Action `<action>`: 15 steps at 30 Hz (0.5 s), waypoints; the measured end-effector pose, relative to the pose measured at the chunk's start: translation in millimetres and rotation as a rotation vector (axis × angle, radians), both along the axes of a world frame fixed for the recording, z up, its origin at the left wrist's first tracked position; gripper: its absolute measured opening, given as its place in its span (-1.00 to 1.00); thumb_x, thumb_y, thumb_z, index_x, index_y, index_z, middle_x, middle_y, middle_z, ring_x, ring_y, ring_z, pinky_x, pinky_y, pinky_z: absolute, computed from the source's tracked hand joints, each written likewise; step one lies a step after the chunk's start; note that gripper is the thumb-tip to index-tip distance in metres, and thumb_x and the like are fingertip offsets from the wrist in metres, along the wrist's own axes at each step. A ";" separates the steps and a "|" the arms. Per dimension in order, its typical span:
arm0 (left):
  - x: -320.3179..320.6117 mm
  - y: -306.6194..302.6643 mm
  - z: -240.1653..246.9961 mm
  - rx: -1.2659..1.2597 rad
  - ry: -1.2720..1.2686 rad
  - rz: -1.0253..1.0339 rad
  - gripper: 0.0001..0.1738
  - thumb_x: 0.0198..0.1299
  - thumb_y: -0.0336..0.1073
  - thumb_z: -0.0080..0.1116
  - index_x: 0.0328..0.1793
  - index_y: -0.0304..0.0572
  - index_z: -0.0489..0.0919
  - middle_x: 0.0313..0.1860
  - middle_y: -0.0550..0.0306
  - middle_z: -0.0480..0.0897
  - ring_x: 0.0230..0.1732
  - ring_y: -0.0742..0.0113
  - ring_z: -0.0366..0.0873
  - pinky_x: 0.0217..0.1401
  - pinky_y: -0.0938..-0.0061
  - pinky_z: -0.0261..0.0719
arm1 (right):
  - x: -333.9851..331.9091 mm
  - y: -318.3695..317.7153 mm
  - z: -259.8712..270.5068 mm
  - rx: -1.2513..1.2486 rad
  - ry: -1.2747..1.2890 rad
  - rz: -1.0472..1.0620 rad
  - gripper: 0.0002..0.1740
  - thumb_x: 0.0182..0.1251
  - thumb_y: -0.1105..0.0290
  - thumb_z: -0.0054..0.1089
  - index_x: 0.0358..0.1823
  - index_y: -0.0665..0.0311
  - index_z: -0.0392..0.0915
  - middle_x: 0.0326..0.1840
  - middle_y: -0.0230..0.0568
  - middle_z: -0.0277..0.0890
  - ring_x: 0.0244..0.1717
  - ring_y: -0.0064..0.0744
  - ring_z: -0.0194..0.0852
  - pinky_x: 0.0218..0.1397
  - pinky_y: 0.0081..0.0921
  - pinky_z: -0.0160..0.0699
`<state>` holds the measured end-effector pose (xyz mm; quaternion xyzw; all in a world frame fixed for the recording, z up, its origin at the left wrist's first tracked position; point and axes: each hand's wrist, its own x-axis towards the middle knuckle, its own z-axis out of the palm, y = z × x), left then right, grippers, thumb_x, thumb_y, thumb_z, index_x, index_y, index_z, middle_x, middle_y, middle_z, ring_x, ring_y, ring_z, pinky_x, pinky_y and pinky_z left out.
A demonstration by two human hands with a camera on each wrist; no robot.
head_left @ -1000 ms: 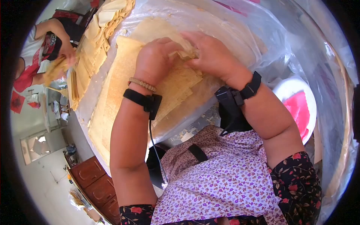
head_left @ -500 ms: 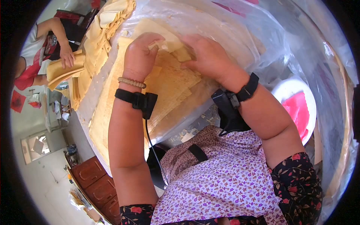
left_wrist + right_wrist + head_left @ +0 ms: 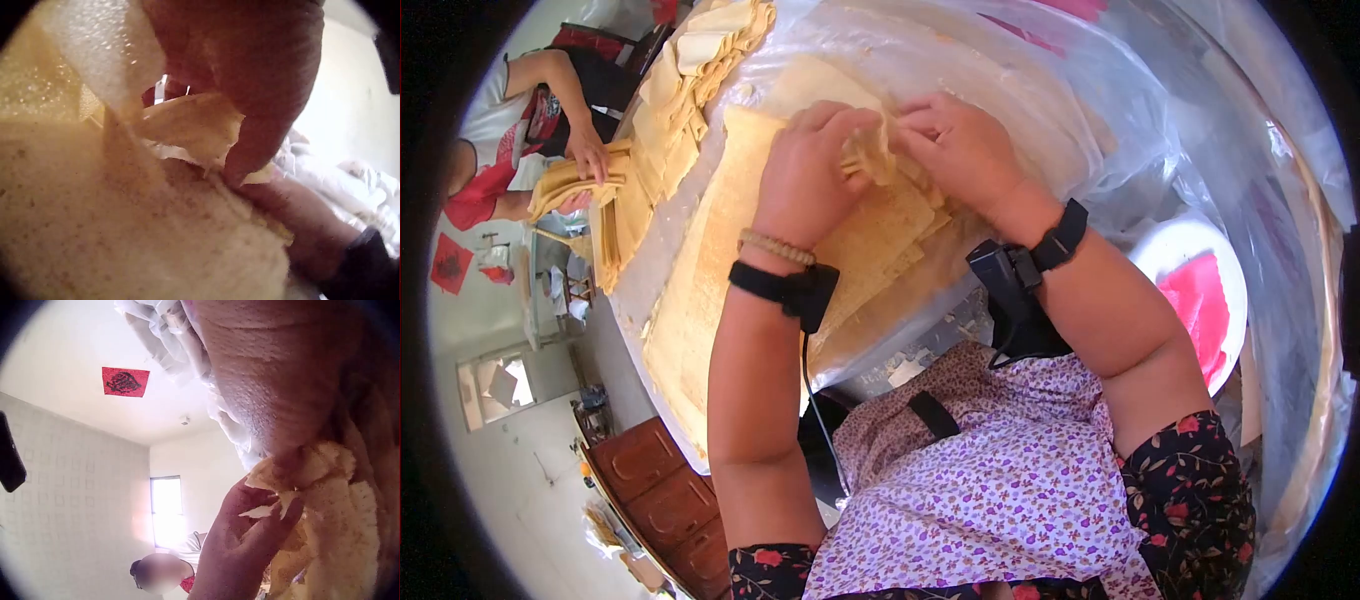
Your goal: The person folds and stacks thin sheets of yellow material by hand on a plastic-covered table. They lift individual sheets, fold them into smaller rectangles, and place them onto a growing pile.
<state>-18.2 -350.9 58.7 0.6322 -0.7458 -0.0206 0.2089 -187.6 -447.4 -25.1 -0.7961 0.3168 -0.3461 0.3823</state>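
My left hand (image 3: 815,170) grips the crumpled edge of a thin yellow sheet (image 3: 868,155), which looks like a flat pancake or tofu skin. My right hand (image 3: 965,150) pinches the same edge from the other side, close to the left fingers. Below both hands lies a stack of similar sheets (image 3: 710,270), spread in overlapping layers on the plastic-covered table. Seen from the left wrist, a torn flap (image 3: 194,122) stands up by the left thumb. In the right wrist view a ragged sheet edge (image 3: 300,465) hangs below the right hand.
Folded yellow sheets (image 3: 670,120) line the table's far left side, where another person's hand (image 3: 587,150) handles a folded bundle (image 3: 580,185). A white basin (image 3: 1235,270) with a pink cloth (image 3: 1195,300) stands to the right. Clear plastic sheeting (image 3: 1130,110) drapes around the right side.
My left hand moved left and away from the right, then came back beside it, with the sheet's edge now bunched between them. The other person's bundle was swung about, then brought to the table.
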 end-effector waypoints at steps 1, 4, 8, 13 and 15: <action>0.9 0.1 -4.2 -0.064 -0.024 -0.015 -0.60 0.11 -0.42 0.39 0.13 -0.16 0.69 0.02 -0.12 0.69 0.03 -0.18 0.65 0.06 0.20 0.68 | 1.6 0.0 -2.2 0.000 -0.009 -0.004 -0.72 0.40 0.11 0.32 -0.13 0.12 0.83 0.14 -0.24 0.73 -0.02 -0.05 0.70 0.10 -0.30 0.65; 9.2 0.9 -12.3 0.017 0.096 0.089 -0.69 0.19 -0.35 0.41 0.07 -0.18 0.72 -0.10 -0.11 0.73 -0.09 -0.18 0.69 -0.03 0.20 0.69 | 2.7 -3.5 -7.0 -0.046 -0.025 0.025 -0.73 0.38 0.10 0.36 -0.15 0.11 0.84 0.14 -0.26 0.73 -0.06 -0.10 0.71 0.06 -0.31 0.64; 17.2 0.0 -17.7 -0.122 0.241 0.430 -0.81 0.36 -0.32 0.33 -0.01 -0.26 0.73 -0.27 -0.06 0.77 -0.27 0.00 0.74 -0.17 0.28 0.68 | 2.3 -0.7 -5.0 -0.044 -0.003 -0.003 -0.70 0.30 0.04 0.41 -0.29 0.10 0.85 0.05 -0.30 0.74 -0.05 -0.10 0.72 0.02 -0.19 0.68; 55.1 3.3 -16.1 -0.402 0.663 0.551 -0.80 0.49 -0.31 0.25 0.00 -0.34 0.71 -0.31 0.18 0.77 -0.31 0.43 0.70 -0.26 0.43 0.64 | 2.2 0.4 -3.5 -0.091 0.044 -0.021 -0.72 0.29 0.12 0.39 -0.40 0.17 0.81 0.03 -0.29 0.73 -0.08 -0.10 0.72 -0.01 -0.17 0.68; 58.1 7.4 -11.4 -0.295 0.809 0.580 -0.80 0.51 -0.31 0.24 0.03 -0.33 0.70 -0.27 0.23 0.76 -0.30 0.47 0.67 -0.25 0.46 0.64 | 1.1 1.7 1.4 -0.052 0.081 -0.020 -0.76 0.29 0.17 0.37 -0.33 0.17 0.81 0.02 -0.27 0.74 -0.04 -0.09 0.71 0.05 -0.18 0.67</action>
